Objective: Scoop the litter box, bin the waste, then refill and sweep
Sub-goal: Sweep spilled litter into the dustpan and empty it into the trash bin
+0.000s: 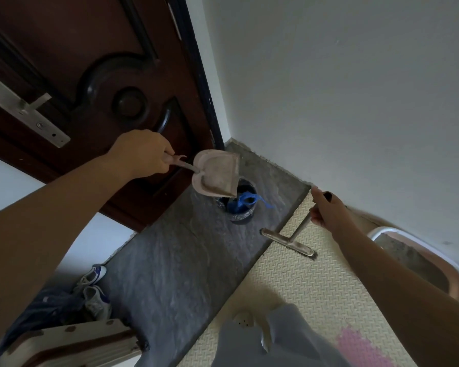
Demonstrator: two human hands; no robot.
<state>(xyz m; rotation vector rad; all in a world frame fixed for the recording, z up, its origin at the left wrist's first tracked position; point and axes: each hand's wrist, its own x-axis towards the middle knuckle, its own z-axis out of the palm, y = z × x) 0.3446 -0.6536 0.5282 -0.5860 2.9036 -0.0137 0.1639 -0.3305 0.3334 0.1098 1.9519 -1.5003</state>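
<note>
While the left hand (143, 152) grips the dustpan (217, 172), tipped over the bin (243, 207), the right hand (329, 210) clasps the brush (289, 242) over the mat (302, 282), litter box (398, 234) at right. The dustpan looks wider than the bin's mouth, so sweepings may spill onto the floor (170, 260).

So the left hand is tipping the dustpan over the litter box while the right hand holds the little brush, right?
Not quite. In the head view the left hand tips the dustpan over the small bin with the blue liner, not the litter box, which sits farther right. The right hand does hold the little brush.
</note>
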